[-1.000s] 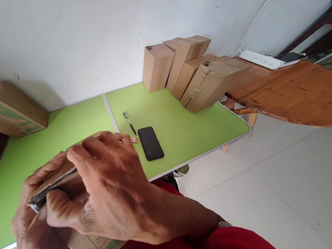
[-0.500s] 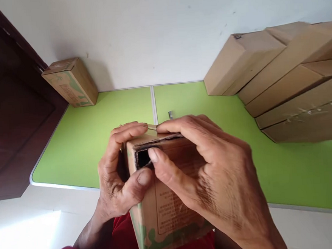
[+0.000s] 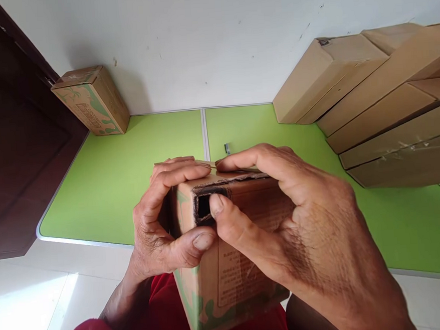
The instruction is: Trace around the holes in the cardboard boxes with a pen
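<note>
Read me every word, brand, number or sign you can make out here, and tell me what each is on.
No text reads clearly.
Held box: block of small print, too blurred to read.
Box by the wall, left: some lettering, too small to read surely.
Boxes on the right: no lettering visible.

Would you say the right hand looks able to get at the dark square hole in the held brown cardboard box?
Probably yes: the right hand has its thumb at the hole, on its right edge, and the left hand has its thumb below, not across it.
</note>
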